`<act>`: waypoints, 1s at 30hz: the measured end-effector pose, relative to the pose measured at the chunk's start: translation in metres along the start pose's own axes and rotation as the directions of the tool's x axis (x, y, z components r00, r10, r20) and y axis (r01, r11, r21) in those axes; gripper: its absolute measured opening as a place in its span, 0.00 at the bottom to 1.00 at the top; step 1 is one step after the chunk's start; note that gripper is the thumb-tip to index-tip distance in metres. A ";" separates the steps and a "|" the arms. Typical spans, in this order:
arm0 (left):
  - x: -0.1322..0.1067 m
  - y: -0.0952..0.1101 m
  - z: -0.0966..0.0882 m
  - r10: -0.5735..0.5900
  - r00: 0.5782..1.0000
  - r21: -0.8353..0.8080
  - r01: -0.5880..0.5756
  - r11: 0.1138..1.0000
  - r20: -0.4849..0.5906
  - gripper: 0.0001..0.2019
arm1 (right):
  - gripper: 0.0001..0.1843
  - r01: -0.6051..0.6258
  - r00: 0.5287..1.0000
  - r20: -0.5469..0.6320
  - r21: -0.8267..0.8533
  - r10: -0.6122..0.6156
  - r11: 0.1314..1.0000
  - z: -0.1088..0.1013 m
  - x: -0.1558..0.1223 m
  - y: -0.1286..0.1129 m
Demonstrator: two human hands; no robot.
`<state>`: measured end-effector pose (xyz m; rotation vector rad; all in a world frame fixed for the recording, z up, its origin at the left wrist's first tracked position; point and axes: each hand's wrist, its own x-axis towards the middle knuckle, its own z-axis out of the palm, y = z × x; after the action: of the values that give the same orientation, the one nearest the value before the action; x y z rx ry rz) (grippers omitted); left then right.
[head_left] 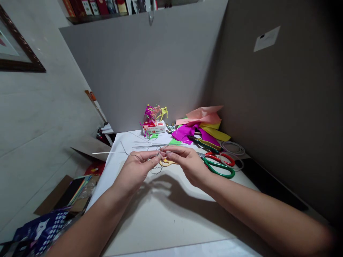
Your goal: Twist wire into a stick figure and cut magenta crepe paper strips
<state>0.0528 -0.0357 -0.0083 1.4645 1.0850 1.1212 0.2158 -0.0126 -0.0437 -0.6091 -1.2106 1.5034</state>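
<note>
Both of my hands meet over the middle of the white table [166, 217]. My left hand [138, 167] pinches a thin silver wire [128, 153] whose ends stick out to the left. My right hand [184, 160] pinches the same wire from the other side, fingertips almost touching the left ones. A loop of the wire hangs just below the fingers. Under my hands lies a small yellowish flat object [167, 163], partly hidden.
Green-handled scissors [218, 167] and red-handled scissors [221, 157] lie right of my hands, near coils of white wire [233, 147]. Coloured paper sheets [200, 125] and small wire figures [154, 116] on a white box [157, 128] stand at the back. Boxes and paper clutter the floor [66, 192] on the left.
</note>
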 end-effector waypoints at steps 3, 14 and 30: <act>0.000 -0.004 0.002 -0.014 0.999 -0.048 0.017 0.999 0.046 0.12 | 0.09 0.016 0.999 -0.030 0.043 -0.015 0.999 0.001 0.001 0.000; -0.004 -0.001 0.008 0.014 0.999 -0.088 -0.011 0.996 0.034 0.09 | 0.07 0.255 0.940 0.290 -0.244 -0.180 0.936 -0.006 0.001 -0.026; -0.004 0.003 0.004 -0.045 0.999 0.097 0.042 0.994 0.029 0.14 | 0.06 0.395 0.918 0.218 -0.451 -0.330 0.801 -0.006 0.002 -0.019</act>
<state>0.0563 -0.0408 -0.0063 1.5213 1.1577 1.0243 0.2283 -0.0094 -0.0280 -0.5671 -1.7251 0.9181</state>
